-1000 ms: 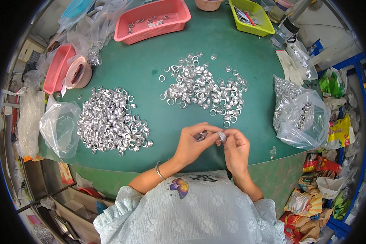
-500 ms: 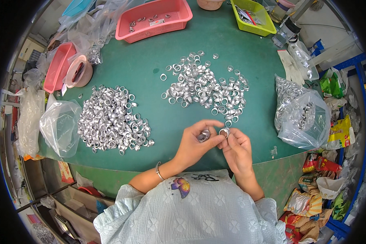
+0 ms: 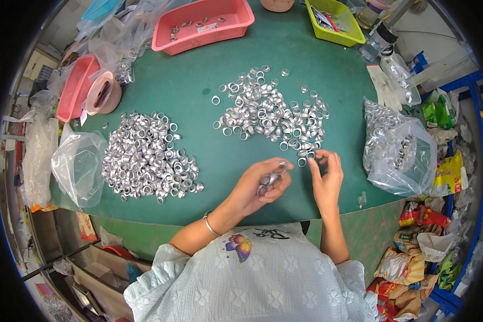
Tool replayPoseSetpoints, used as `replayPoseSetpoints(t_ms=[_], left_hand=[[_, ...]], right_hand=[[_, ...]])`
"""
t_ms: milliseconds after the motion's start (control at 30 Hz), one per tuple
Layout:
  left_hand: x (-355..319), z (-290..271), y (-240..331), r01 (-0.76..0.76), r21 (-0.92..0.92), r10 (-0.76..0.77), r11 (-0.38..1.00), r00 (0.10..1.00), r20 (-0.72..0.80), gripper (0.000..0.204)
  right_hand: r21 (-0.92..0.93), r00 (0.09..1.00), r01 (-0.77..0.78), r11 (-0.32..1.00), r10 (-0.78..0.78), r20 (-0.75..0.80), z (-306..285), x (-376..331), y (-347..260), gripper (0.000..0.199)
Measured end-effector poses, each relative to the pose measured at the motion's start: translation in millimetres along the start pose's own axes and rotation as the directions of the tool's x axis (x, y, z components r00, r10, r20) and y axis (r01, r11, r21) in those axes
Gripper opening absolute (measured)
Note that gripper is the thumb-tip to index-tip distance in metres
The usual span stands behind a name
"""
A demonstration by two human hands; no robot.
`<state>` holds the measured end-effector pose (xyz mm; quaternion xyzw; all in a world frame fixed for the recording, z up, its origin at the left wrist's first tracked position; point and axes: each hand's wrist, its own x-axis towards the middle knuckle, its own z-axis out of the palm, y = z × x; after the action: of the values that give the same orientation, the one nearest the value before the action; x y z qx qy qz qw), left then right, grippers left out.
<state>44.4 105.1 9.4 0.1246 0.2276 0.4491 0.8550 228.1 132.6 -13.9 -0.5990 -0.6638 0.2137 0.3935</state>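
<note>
My left hand (image 3: 262, 185) is closed around several shiny silver metal rings (image 3: 263, 189). One of these rings (image 3: 280, 168) sits up at its thumb and fingertips. To the right, my right hand (image 3: 328, 180) reaches to the near edge of a loose pile of like rings (image 3: 263, 107). Its thumb and forefinger are apart, beside a ring (image 3: 310, 155) at that edge; whether they touch it is hard to tell. A second, denser ring heap (image 3: 145, 155) lies on the green table (image 3: 225, 201) to the left of my left hand.
A clear bag of rings (image 3: 394, 147) stands at the right, and a clear plastic bag (image 3: 80, 169) at the left. Along the back are a pink basket (image 3: 198, 40) and a yellow-green basket (image 3: 335, 35). A pink tub (image 3: 110, 99) and white gloves (image 3: 383, 88) lie nearer the sides.
My hands have moved apart. The right one has let go of the ring both were handling and moved up and right to the pile; that ring now stays in my left hand.
</note>
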Motion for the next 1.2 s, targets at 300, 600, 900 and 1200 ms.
replayPoseSetpoints(t_ms=[300,600,900,1200], left_hand=[[8,-17,-11,0.007,-0.106,-0.040,0.994,0.951,-0.306,0.018],[11,-22,-22,0.011,0.026,-0.004,1.000,0.960,-0.280,0.025],[6,-24,-23,-0.010,0.150,0.056,0.989,0.950,-0.308,0.026],[1,-11,-23,-0.281,0.696,0.416,0.660,0.909,-0.028,0.033]], right_hand=[[-0.259,0.996,0.081,0.962,-0.066,0.065,13,-7,38,0.022],[-0.342,0.986,0.163,0.925,-0.142,0.085,20,-15,23,0.020],[-0.056,0.995,0.050,0.997,-0.045,0.087,19,-18,14,0.010],[0.724,0.708,-0.689,-0.042,0.173,0.685,10,-31,-13,0.018]])
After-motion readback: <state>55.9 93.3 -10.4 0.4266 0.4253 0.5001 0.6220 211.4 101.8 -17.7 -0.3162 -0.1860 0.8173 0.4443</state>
